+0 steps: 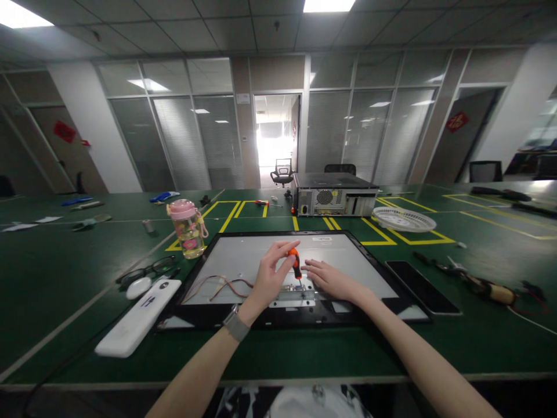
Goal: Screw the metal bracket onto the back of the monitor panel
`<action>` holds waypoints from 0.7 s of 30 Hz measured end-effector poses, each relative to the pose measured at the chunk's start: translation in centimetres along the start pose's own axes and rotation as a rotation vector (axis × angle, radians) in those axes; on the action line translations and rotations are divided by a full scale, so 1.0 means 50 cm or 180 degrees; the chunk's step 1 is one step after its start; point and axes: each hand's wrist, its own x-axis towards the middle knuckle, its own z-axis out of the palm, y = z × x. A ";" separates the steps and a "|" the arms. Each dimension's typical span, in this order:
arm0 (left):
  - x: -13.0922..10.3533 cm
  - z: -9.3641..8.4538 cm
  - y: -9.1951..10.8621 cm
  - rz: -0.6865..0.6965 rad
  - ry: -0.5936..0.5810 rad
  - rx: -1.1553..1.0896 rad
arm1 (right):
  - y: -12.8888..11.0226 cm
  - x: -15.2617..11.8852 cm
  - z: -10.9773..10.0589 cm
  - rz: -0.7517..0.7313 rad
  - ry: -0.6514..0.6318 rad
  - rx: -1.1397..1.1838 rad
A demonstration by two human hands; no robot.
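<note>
Hiding part of the screwdriver (pixel 297 266): left fingers (pixel 279 249)

And I'm counting: two hands (pixel 270 271) (pixel 329 280), two screwdrivers (pixel 297 268) (pixel 261 203), one panel (pixel 352 261), one computer case (pixel 335 196), one bottle (pixel 187 227), one basket (pixel 404 220)!

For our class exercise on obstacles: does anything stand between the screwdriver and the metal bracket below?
Nothing visible does: the screwdriver in the left hand points at the metal bracket; the right hand lies alongside.
</note>
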 end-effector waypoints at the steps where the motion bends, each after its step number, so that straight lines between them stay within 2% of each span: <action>1: 0.000 0.000 0.002 -0.0043 -0.0044 -0.0077 | 0.001 0.000 0.001 -0.0006 0.0017 0.0011; 4: -0.001 0.001 0.004 -0.0079 -0.0072 -0.0152 | 0.002 0.001 0.001 -0.0033 0.0018 0.0000; 12: 0.001 0.002 -0.009 0.0054 0.0189 0.0088 | 0.001 0.000 0.000 -0.0009 0.0025 0.0000; 18: 0.003 -0.002 0.011 -0.0001 -0.0038 -0.0018 | 0.001 0.000 0.000 0.0010 -0.0009 0.0015; 21: 0.003 0.000 0.007 0.0014 0.0021 0.0009 | -0.001 -0.001 -0.002 0.0041 -0.0034 0.0014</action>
